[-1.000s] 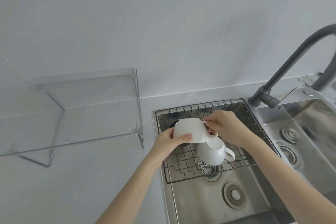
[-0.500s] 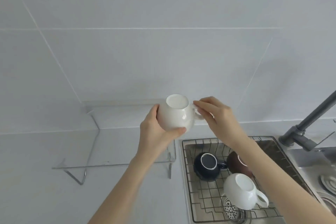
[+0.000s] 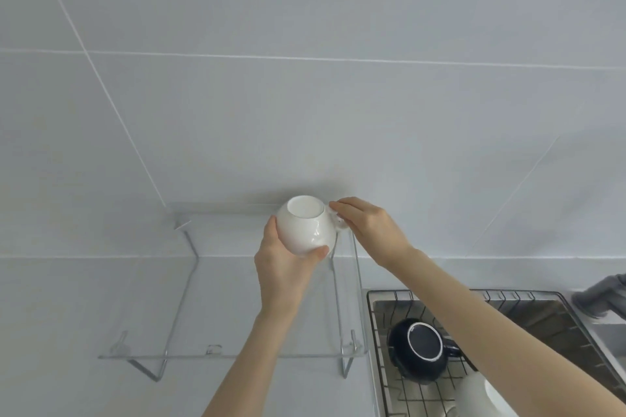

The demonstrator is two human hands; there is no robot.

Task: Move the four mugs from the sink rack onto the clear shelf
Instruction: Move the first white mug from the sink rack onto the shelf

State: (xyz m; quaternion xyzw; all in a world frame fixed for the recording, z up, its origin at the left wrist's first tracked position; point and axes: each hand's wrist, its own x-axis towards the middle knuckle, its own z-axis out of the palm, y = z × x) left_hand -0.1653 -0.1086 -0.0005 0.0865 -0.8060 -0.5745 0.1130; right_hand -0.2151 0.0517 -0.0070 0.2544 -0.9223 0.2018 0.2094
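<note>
Mugs first: we hold a round white ceramic mug (image 3: 306, 225) with both hands over the right rear part of the clear acrylic shelf (image 3: 237, 356). Our left hand (image 3: 283, 269) cups its belly from below and the left, palm against the side, thumb tip pressed on the lower front, fingers wrapped behind it. Our right hand (image 3: 371, 228) sits just to the mug's right, fingers curled and pinching the white handle, which is mostly hidden by them. The mug's open mouth tilts up and toward us. Whether its base touches the shelf top we cannot tell.

To the right, the wire sink rack (image 3: 437, 389) lies in the steel sink and carries a dark navy mug with a white interior (image 3: 420, 350), lying on its side with its mouth facing up at us and its handle pointing right. A second white mug (image 3: 487, 396) shows partly at the rack's near edge, cut by our right forearm.

Both forearms reach up and forward from the bottom of the view, the right one crossing over the rack.
</note>
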